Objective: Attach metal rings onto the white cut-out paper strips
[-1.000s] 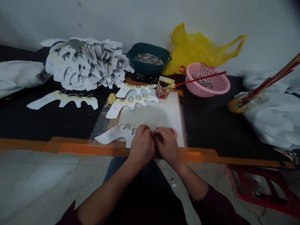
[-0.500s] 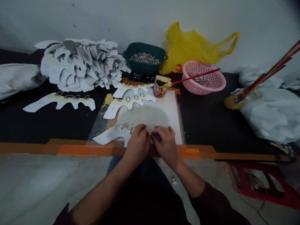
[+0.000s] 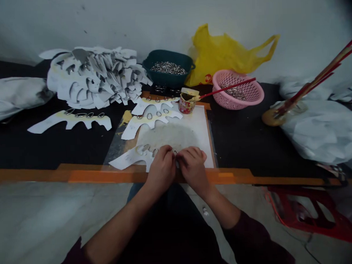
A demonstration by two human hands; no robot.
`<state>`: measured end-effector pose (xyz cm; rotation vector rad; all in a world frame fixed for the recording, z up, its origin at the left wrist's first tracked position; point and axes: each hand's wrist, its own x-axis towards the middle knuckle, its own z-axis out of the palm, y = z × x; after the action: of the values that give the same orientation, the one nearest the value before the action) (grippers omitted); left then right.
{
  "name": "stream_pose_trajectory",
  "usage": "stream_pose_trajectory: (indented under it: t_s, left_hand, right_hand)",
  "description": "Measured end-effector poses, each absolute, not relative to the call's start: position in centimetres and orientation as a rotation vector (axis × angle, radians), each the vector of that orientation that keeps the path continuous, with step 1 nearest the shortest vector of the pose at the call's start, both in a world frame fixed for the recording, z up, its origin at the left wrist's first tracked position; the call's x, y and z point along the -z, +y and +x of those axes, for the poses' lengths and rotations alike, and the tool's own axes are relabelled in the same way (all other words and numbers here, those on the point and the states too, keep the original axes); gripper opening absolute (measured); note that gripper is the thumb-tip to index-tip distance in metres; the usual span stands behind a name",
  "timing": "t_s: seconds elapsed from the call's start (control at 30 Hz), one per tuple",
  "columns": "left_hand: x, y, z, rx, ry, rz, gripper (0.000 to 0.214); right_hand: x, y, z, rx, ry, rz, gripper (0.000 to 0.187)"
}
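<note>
At the table's front edge, a white scalloped cut-out piece [image 3: 127, 159] with oval metal rings along its upper edge lies partly under my hands. My left hand [image 3: 162, 165] is closed, its thumb and fingers pinching the right part of this piece. Facing it, my right hand [image 3: 194, 168] is also closed, fingertips pinched at the piece's right end. Between the fingertips a metal ring [image 3: 175, 152] shows; the rest of the grip is hidden. Further back on the white board [image 3: 197, 137] lie similar pieces [image 3: 148, 123] with rings on yellowish glue.
A small glue pot [image 3: 187, 104] with a red stick stands behind the board. Behind are a green basket [image 3: 151, 76] and pink basket [image 3: 238, 103] of metal rings, and a yellow bag [image 3: 219, 49]. White pieces are heaped [image 3: 99, 77] at left; a brush jar [image 3: 293, 108] is right.
The fingers of my right hand have curled in more and shifted slightly left at the ring. My left hand stays nearly still. The view has tilted a little.
</note>
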<state>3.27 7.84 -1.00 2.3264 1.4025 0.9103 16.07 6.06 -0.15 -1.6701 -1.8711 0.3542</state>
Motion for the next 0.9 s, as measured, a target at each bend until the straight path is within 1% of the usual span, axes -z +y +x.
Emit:
stream_pose_trajectory:
  t_s: [0.17,0.47,0.63,0.77,0.9]
  left_hand:
    - [1.2,7.9,3.2,-0.916,1.382,2.329,0.010]
    - [1.0,7.8,3.2,-0.912,1.362,2.312,0.013]
    - [0.7,8.4,2.7,-0.740,1.320,2.396,0.018]
    - [0.1,9.2,1.8,-0.542,1.147,2.538,0.021]
    - [-0.4,9.5,0.9,-0.430,0.949,2.710,0.024]
  right_hand:
    - [0.0,6.4,16.0,-0.408,-1.831,-1.744,0.009]
    - [-0.2,6.2,16.0,-0.454,-1.827,-1.713,0.015]
    - [-0.4,6.8,17.0,-0.458,-2.014,-1.641,0.016]
    - [-0.8,8.1,18.1,-0.498,-2.247,-1.518,0.019]
    - [-1.1,9.2,18.8,-0.510,-2.406,-1.385,0.020]
